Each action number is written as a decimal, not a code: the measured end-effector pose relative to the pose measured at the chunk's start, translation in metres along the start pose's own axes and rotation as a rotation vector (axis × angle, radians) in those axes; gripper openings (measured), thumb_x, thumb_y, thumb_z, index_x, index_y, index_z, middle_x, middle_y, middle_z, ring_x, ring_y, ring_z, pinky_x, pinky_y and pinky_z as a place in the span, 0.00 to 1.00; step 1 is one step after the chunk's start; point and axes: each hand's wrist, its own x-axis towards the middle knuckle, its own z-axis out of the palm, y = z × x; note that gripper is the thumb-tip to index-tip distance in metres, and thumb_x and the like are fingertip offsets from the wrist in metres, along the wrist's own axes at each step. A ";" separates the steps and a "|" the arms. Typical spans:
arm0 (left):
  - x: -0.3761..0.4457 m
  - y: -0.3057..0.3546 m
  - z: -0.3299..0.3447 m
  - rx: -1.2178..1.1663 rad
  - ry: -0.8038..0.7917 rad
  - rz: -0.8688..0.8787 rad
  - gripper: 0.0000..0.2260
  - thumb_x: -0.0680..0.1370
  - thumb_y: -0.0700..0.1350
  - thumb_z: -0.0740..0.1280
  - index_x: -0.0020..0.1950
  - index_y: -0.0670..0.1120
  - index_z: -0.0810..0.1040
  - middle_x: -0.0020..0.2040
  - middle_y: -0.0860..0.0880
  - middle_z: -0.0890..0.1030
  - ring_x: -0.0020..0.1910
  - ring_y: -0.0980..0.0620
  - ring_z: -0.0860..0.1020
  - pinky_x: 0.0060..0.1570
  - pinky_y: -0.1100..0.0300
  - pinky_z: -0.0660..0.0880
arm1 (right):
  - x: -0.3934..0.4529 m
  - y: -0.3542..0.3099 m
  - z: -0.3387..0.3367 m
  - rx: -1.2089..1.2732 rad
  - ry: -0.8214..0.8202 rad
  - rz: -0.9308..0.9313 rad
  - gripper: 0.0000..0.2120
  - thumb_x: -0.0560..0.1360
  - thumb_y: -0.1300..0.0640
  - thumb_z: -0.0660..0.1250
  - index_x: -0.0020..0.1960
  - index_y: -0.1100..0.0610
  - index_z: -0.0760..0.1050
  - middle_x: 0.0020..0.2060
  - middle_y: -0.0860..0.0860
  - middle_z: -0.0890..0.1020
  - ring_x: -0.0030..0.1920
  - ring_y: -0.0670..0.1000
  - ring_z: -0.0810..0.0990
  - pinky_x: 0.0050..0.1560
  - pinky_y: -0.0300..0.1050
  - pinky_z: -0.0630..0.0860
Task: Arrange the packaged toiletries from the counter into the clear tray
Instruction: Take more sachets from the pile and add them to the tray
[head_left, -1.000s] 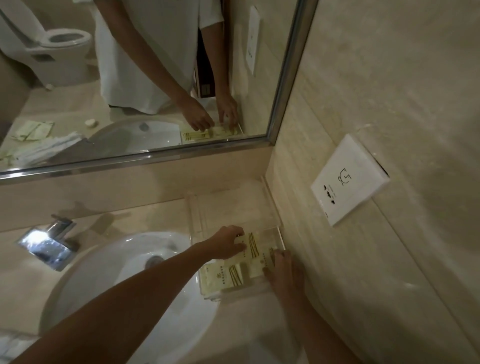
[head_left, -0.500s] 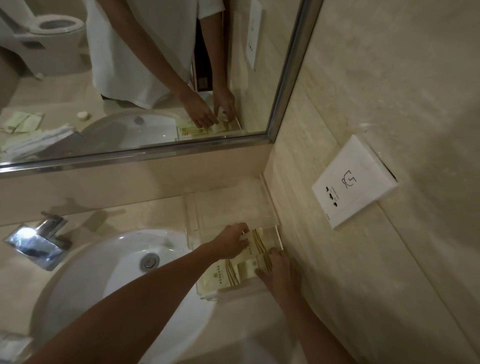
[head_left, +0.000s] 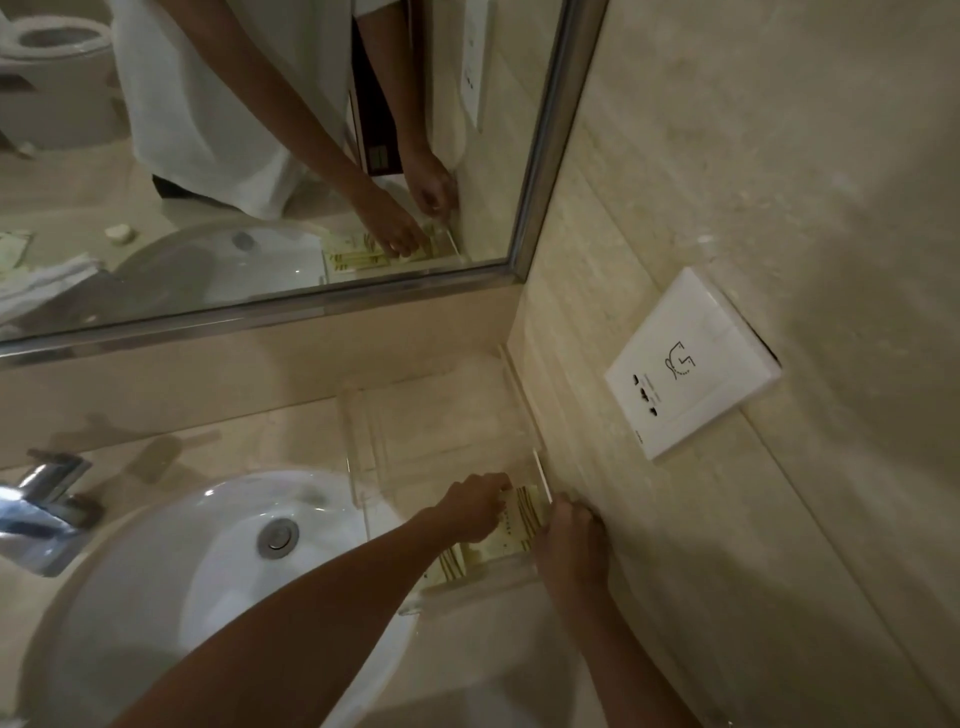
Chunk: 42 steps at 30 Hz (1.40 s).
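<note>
We observe both forearms bare and extended forward. The left hand (head_left: 475, 506) is knuckles up, fingers curled downward at the tips. The right hand (head_left: 571, 545) lies close beside it, fingers bent, grip undetermined.

I see my left hand (head_left: 475, 506) with fingers curled on the pale packets (head_left: 511, 525) inside the clear tray (head_left: 363, 447), which sits on the desk (head_left: 291, 436) right of the sink (head_left: 208, 571). My right hand (head_left: 571, 551) rests at the tray's wall-side edge.
</note>
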 end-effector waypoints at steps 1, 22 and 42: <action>0.001 -0.001 0.001 0.017 -0.007 -0.003 0.15 0.79 0.41 0.60 0.65 0.45 0.70 0.64 0.42 0.74 0.60 0.42 0.73 0.56 0.49 0.70 | 0.000 -0.001 -0.001 0.004 -0.011 0.006 0.10 0.73 0.61 0.65 0.54 0.57 0.77 0.48 0.54 0.82 0.48 0.54 0.82 0.42 0.42 0.75; -0.016 -0.020 0.006 0.222 0.032 0.032 0.20 0.76 0.40 0.62 0.68 0.46 0.68 0.65 0.43 0.70 0.64 0.44 0.68 0.63 0.49 0.67 | 0.000 -0.002 0.002 0.074 0.023 0.015 0.05 0.75 0.56 0.63 0.44 0.54 0.77 0.40 0.52 0.83 0.42 0.54 0.81 0.37 0.41 0.71; -0.237 -0.149 -0.069 -0.107 0.403 -0.166 0.04 0.74 0.35 0.65 0.44 0.39 0.79 0.47 0.42 0.82 0.45 0.47 0.77 0.44 0.60 0.70 | -0.071 -0.156 -0.013 -0.054 -0.330 -0.495 0.04 0.72 0.56 0.62 0.45 0.52 0.75 0.47 0.53 0.78 0.49 0.58 0.79 0.45 0.44 0.72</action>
